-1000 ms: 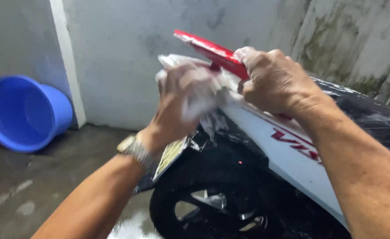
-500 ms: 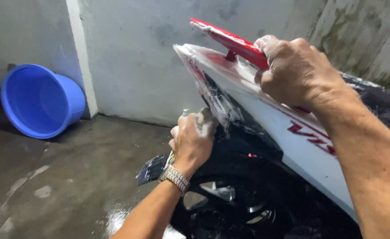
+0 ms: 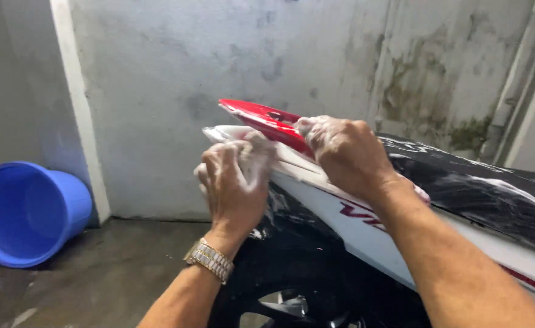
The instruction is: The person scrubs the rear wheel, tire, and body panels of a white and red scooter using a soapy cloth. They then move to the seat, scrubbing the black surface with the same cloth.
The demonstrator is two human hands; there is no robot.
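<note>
Left hand (image 3: 236, 179), having risen from the lower panel, is pressing soapy fingers against the white tail panel (image 3: 352, 225); right hand (image 3: 340, 152) is gripping the red grab rail (image 3: 261, 118).

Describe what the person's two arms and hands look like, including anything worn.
Both forearms are bare, with no sleeves or gloves. The left hand and right hand are coated in white soap foam. A gold-and-silver metal link wristwatch sits on the left wrist.

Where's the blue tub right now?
In the head view the blue tub lies tipped on its side on the wet floor at far left, against the wall, left of the left hand.
</note>
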